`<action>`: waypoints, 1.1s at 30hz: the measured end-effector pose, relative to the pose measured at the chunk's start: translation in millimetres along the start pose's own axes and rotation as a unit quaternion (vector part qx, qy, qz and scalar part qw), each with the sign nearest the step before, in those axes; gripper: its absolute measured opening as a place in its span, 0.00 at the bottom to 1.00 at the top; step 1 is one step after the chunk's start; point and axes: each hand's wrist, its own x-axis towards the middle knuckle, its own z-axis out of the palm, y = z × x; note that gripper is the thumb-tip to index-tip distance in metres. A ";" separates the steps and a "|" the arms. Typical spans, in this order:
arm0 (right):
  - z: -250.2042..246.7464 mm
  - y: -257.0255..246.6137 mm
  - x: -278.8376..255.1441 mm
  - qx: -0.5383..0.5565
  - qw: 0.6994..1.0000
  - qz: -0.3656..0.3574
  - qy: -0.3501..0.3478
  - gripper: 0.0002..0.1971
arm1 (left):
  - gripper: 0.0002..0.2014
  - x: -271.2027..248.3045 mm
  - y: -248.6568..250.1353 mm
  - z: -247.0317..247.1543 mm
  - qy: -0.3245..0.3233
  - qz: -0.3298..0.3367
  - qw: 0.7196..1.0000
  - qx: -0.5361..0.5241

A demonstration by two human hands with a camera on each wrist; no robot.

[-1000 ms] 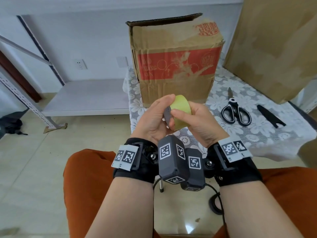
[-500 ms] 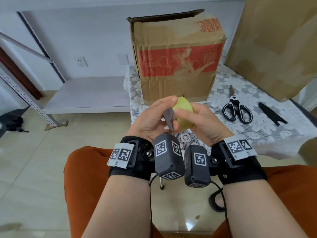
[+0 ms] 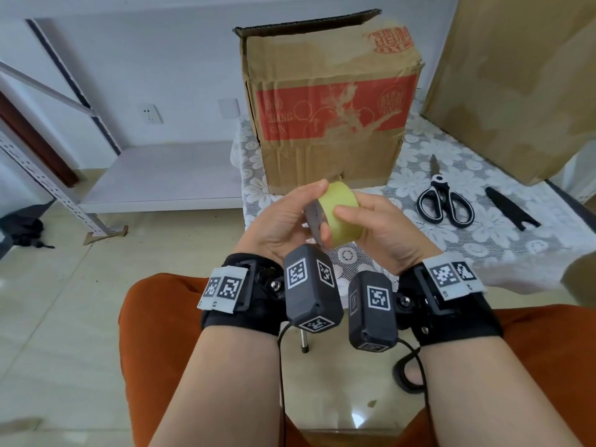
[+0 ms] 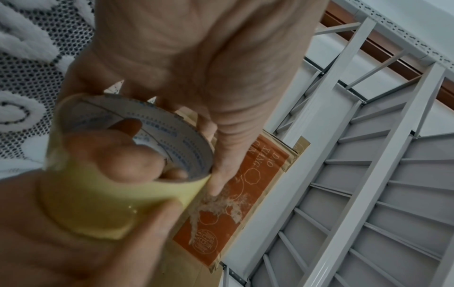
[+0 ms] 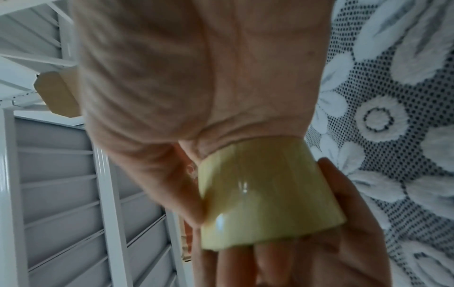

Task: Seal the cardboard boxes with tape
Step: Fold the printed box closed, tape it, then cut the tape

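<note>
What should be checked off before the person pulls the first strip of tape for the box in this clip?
1. Tape roll in hand: ok, the left hand and the right hand both grip it.
2. Loose tape end found: cannot tell, no free end shows in any view.
3. Cardboard box within reach on the table: ok, it stands just beyond the hands.
4. Box top closed: not ok, one flap stands up at the top edge.
5. Scissors ready for cutting: ok, lying shut on the table, right of the box.
</note>
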 end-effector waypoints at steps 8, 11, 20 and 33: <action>3.1 5.3 7.6 -0.062 0.991 0.010 0.121 0.27 | 0.17 -5.2 -4.8 4.6 0.005 -0.008 1.000 -0.029; 0.4 1.3 4.4 0.039 0.998 0.033 0.043 0.22 | 0.29 -4.8 -1.3 0.9 0.007 -0.017 1.000 -0.001; 0.6 4.8 6.6 -0.052 0.993 0.026 0.107 0.18 | 0.14 -5.8 -6.2 5.2 -0.004 -0.020 1.000 0.000; -4.9 10.1 10.0 -0.071 0.987 0.049 0.138 0.22 | 0.11 -7.5 -7.3 9.2 -0.009 -0.024 1.000 -0.012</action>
